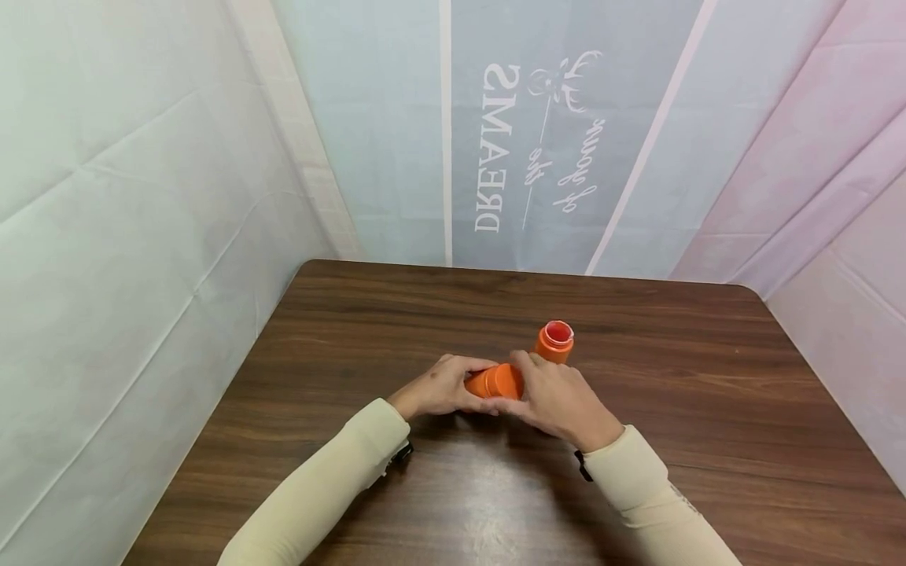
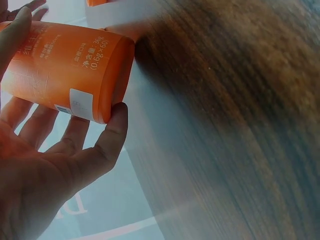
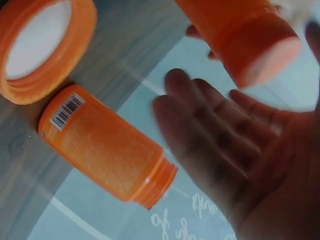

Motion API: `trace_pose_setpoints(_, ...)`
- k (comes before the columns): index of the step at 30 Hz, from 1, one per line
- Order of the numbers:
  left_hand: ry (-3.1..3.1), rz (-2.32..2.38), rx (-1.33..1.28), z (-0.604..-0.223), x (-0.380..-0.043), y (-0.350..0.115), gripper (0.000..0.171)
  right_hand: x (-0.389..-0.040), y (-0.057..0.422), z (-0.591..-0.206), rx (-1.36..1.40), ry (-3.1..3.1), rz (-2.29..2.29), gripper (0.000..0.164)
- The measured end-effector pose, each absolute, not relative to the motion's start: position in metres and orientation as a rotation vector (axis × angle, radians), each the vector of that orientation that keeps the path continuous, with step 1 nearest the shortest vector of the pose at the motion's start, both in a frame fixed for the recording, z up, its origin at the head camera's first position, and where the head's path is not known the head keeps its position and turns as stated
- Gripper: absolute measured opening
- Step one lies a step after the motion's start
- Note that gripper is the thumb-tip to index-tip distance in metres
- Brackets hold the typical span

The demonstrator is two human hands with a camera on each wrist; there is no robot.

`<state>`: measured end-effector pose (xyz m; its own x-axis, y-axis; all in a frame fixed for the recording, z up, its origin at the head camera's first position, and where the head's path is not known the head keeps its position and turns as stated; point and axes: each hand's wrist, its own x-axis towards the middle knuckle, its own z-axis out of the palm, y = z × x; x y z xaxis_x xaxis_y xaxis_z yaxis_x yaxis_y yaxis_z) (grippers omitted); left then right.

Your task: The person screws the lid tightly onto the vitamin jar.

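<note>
My left hand [image 1: 440, 387] grips an orange plastic bottle [image 2: 65, 62] with printed text and a white sticker, its thumb on one side and fingers on the other. The bottle is tilted, its orange cap [image 1: 506, 382] facing my right hand [image 1: 562, 399]. In the right wrist view the fingers of that hand are extended beside the capped end, with a gap between. Behind the right hand stands a second orange bottle [image 3: 107, 145], upright and uncapped, with a barcode on its side. A loose orange cap [image 3: 82, 37], white liner showing, is near its base; the head view hides it.
A dark wood-grain table [image 1: 396, 314] bears everything. Its far edge meets a grey-blue cloth backdrop [image 1: 396, 157] with white lettering. Pale cloth walls [image 1: 141, 196] hang at the left and right sides.
</note>
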<state>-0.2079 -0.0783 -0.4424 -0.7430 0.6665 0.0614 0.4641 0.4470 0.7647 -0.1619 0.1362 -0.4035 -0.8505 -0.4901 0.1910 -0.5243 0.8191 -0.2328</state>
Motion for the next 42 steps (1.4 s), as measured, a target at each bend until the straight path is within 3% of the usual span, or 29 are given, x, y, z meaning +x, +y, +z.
trace_pose_setpoints(5, 2.442, 1.177, 0.994, -0.442, -0.207, -0.078, 0.059, -0.161, 0.143, -0.399, 1.004, -2.843, 0.417, 0.067)
trace_pose_setpoints(11, 2.446, 1.178, 0.998, -0.441, -0.207, -0.077, 0.06, -0.162, 0.144, -0.395, 1.045, -2.817, 0.41, 0.058)
trace_pose_setpoints(18, 2.44, 1.189, 0.981, -0.441, -0.207, -0.075, 0.058, -0.165, 0.141, -0.402, 0.878, -2.884, 0.454, 0.04)
trace_pose_setpoints(24, 2.444, 1.184, 1.006, -0.44, -0.207, -0.074, 0.057, -0.166, 0.141, -0.406, 0.782, -2.916, 0.456, 0.056)
trace_pose_setpoints(30, 2.466, 1.147, 1.007, -0.441, -0.206, -0.075, 0.059, -0.163, 0.15, -0.395, 0.958, -2.907, 0.494, 0.069)
trace_pose_setpoints(42, 2.462, 1.185, 0.967, -0.441, -0.206, -0.075, 0.061, -0.165, 0.147, -0.393, 0.94, -2.953, 0.637, 0.046)
